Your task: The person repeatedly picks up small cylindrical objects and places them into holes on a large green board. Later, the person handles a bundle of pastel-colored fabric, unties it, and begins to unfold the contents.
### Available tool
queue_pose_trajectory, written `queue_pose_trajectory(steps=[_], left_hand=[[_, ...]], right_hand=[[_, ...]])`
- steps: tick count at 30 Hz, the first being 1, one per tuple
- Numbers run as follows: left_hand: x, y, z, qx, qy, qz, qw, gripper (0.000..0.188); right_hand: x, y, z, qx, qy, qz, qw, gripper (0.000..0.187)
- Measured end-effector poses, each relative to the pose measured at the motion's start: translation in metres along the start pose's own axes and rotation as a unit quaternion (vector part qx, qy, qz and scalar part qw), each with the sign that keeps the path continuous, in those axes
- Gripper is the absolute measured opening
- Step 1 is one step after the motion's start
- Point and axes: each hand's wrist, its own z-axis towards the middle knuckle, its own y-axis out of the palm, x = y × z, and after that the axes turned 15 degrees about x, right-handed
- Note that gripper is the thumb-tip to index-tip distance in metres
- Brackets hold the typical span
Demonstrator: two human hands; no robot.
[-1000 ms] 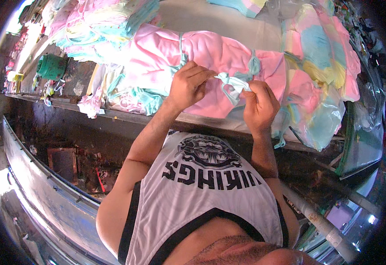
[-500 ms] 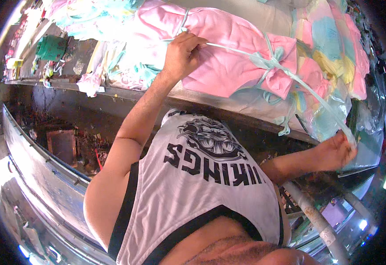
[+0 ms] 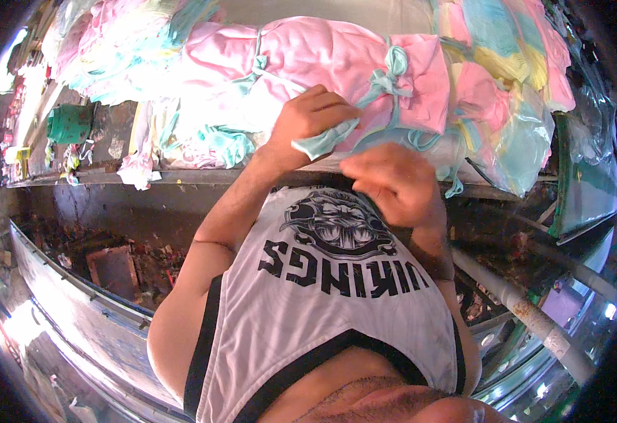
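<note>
A long bundle of pink cloth [image 3: 322,53] lies across the table in front of me. Pale green cloth strips bind it, with a bow knot [image 3: 393,77] toward its right end and another knot [image 3: 257,68] further left. At the bundle's near edge, my left hand [image 3: 312,118] is closed on a pale green cloth strip [image 3: 328,141], part of which hangs below the fingers. My right hand [image 3: 396,185] is just right of it, in front of my shirt and off the bundle. Its fingers look curled but are smeared by motion, so any hold is unclear.
More bundles in pink, blue and yellow [image 3: 509,46] are heaped at the right, partly under clear plastic [image 3: 523,144]. Pastel cloth [image 3: 128,53] is piled at the left, near a green container [image 3: 68,125]. The table's front edge [image 3: 202,175] runs before me.
My right hand has come in from the far right to beside my left hand, no longer stretching the strip outward. My left hand has moved down to the bundle's near edge.
</note>
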Motion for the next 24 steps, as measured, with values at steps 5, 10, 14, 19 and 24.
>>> queue_pose_trajectory(steps=[5,10,14,19,24], left_hand=[[0.022,-0.048,-0.005,0.068,-0.057,0.005,0.996,0.025],[0.065,-0.083,-0.011,0.132,0.018,-0.210,0.969,0.019],[0.063,-0.076,-0.010,0.057,0.070,-0.280,0.956,0.025],[0.053,-0.035,-0.014,-0.077,0.033,-0.265,0.961,0.037],[0.050,-0.025,-0.013,-0.105,0.065,-0.281,0.952,0.037]], right_hand=[[0.049,0.008,0.020,0.088,0.020,-0.296,0.951,0.033],[0.097,0.026,0.010,0.043,0.077,-0.263,0.961,0.028],[0.111,0.041,-0.009,0.067,0.134,-0.191,0.970,0.023],[0.097,0.012,0.000,0.207,0.177,-0.006,0.962,0.026],[0.063,-0.020,0.018,0.134,0.082,-0.121,0.980,0.023]])
